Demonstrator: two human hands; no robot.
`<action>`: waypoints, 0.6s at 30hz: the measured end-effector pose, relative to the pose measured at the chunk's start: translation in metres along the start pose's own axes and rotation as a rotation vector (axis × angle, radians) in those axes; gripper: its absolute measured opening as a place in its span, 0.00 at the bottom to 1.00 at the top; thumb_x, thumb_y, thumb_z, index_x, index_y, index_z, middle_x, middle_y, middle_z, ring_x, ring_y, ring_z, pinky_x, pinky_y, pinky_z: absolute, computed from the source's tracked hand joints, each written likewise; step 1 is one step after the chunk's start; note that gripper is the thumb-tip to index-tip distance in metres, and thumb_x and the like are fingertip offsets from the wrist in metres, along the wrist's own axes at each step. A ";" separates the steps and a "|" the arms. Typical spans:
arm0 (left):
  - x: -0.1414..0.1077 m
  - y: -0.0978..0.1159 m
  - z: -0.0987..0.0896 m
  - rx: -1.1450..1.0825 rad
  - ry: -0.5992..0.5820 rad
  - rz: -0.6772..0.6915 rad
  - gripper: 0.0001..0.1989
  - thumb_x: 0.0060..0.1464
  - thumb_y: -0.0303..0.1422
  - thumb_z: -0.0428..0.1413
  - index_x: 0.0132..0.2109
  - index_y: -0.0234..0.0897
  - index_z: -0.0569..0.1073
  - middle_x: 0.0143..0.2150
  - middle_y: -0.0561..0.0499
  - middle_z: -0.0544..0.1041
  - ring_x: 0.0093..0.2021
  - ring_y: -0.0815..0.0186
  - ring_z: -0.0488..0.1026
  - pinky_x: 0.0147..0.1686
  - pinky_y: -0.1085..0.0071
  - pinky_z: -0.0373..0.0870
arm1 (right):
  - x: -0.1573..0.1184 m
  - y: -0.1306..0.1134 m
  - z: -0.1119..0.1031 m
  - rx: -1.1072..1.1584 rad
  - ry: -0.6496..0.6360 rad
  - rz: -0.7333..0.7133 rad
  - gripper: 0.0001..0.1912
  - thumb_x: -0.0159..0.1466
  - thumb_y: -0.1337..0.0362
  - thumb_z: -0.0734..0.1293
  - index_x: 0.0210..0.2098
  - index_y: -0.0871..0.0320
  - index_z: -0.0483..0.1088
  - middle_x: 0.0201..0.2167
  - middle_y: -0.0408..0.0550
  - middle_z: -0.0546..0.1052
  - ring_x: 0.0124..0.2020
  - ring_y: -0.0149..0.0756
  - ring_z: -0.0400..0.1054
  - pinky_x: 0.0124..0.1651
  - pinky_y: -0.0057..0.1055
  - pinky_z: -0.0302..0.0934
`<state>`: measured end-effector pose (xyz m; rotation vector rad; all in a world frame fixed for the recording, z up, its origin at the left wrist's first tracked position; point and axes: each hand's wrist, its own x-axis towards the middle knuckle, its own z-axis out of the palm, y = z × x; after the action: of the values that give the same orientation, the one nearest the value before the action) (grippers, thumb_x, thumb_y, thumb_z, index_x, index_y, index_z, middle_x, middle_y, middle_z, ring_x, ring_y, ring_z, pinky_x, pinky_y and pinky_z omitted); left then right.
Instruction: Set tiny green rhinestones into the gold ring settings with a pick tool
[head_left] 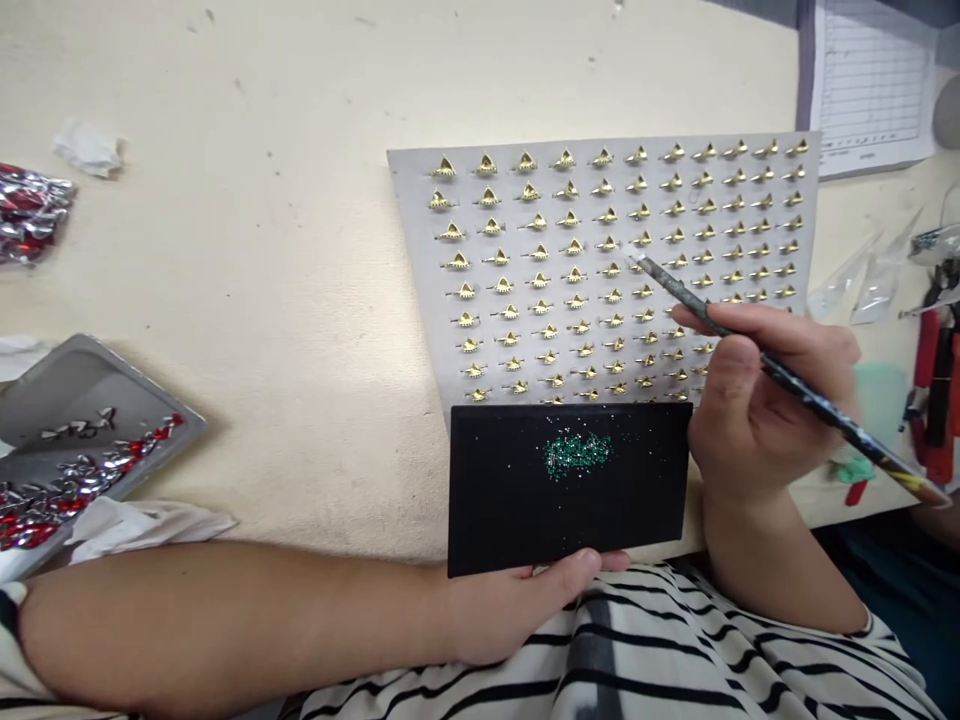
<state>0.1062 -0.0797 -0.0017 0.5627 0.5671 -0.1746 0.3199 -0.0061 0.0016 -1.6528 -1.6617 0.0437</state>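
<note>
My left hand grips the near edge of a flat black tray, thumb along the rim and the other fingers mostly hidden beneath. A small heap of tiny green and clear rhinestones lies on the tray, with a few strays around it. Between the thumb and fingers of my right hand is a slim, paint-stained stick tool with a pale tip, pointing up and left. That tip is over a grey-white board carrying rows of gold triangular metal pieces. The tray covers the board's near edge.
At left stand a grey tray of red and silver gems, a foil-like bag and crumpled tissue. A printed form pad lies at the far right. Red-handled pliers and clear plastic bags are along the right side.
</note>
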 end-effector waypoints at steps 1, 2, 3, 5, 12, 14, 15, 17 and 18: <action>0.000 0.000 0.000 0.007 0.012 0.007 0.40 0.61 0.62 0.39 0.63 0.39 0.71 0.66 0.49 0.70 0.68 0.58 0.63 0.73 0.61 0.48 | 0.000 0.000 -0.001 -0.013 -0.003 -0.007 0.13 0.62 0.66 0.64 0.46 0.52 0.74 0.38 0.42 0.80 0.39 0.33 0.76 0.43 0.37 0.66; 0.000 0.001 0.000 0.015 0.024 0.018 0.40 0.61 0.62 0.39 0.63 0.39 0.72 0.66 0.48 0.71 0.68 0.58 0.64 0.73 0.61 0.48 | 0.001 0.000 -0.001 -0.028 0.002 -0.017 0.13 0.62 0.66 0.65 0.46 0.51 0.74 0.38 0.42 0.81 0.40 0.33 0.76 0.45 0.38 0.66; 0.000 0.001 0.001 0.021 0.031 0.029 0.40 0.61 0.62 0.39 0.62 0.38 0.72 0.65 0.48 0.71 0.67 0.58 0.65 0.73 0.62 0.48 | 0.001 0.000 -0.001 -0.047 0.010 -0.028 0.12 0.62 0.66 0.65 0.45 0.51 0.74 0.37 0.41 0.82 0.40 0.34 0.76 0.47 0.40 0.65; 0.000 0.001 0.001 0.020 0.035 0.039 0.40 0.61 0.62 0.39 0.62 0.37 0.73 0.65 0.47 0.72 0.67 0.58 0.66 0.73 0.63 0.49 | 0.002 -0.001 -0.001 -0.067 0.001 -0.020 0.12 0.62 0.66 0.65 0.45 0.52 0.74 0.36 0.41 0.82 0.40 0.34 0.77 0.51 0.42 0.62; 0.000 0.003 0.001 -0.008 0.010 0.002 0.40 0.61 0.62 0.39 0.63 0.37 0.71 0.66 0.48 0.70 0.69 0.58 0.63 0.73 0.62 0.48 | 0.002 -0.005 -0.002 -0.094 -0.043 0.021 0.12 0.64 0.65 0.64 0.46 0.48 0.73 0.38 0.36 0.82 0.42 0.34 0.76 0.56 0.45 0.59; -0.001 0.002 0.000 0.015 0.020 0.016 0.40 0.62 0.61 0.39 0.63 0.38 0.72 0.66 0.48 0.71 0.68 0.57 0.63 0.73 0.62 0.47 | 0.001 -0.005 -0.002 -0.104 -0.055 0.032 0.12 0.64 0.65 0.63 0.46 0.47 0.72 0.38 0.35 0.82 0.43 0.34 0.76 0.57 0.46 0.58; -0.001 0.001 0.000 0.024 0.029 0.021 0.39 0.62 0.61 0.39 0.62 0.39 0.73 0.66 0.49 0.71 0.68 0.57 0.64 0.73 0.62 0.47 | 0.001 -0.005 -0.003 -0.107 -0.062 0.040 0.12 0.65 0.65 0.63 0.47 0.47 0.72 0.39 0.35 0.82 0.43 0.34 0.76 0.57 0.46 0.58; 0.000 0.000 0.000 0.034 0.034 0.026 0.39 0.62 0.62 0.39 0.62 0.40 0.73 0.65 0.50 0.71 0.68 0.57 0.64 0.73 0.62 0.47 | 0.001 -0.006 -0.003 -0.117 -0.085 0.061 0.13 0.65 0.65 0.63 0.48 0.47 0.71 0.40 0.35 0.82 0.44 0.34 0.76 0.58 0.46 0.58; 0.000 0.000 0.000 0.031 0.032 0.027 0.39 0.62 0.62 0.39 0.62 0.40 0.73 0.65 0.50 0.71 0.68 0.58 0.64 0.73 0.62 0.47 | 0.001 -0.007 -0.004 -0.120 -0.090 0.061 0.13 0.65 0.65 0.63 0.48 0.47 0.71 0.40 0.35 0.82 0.44 0.34 0.76 0.59 0.45 0.58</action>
<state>0.1063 -0.0800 -0.0017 0.6034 0.5888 -0.1496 0.3164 -0.0080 0.0080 -1.8151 -1.7096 0.0499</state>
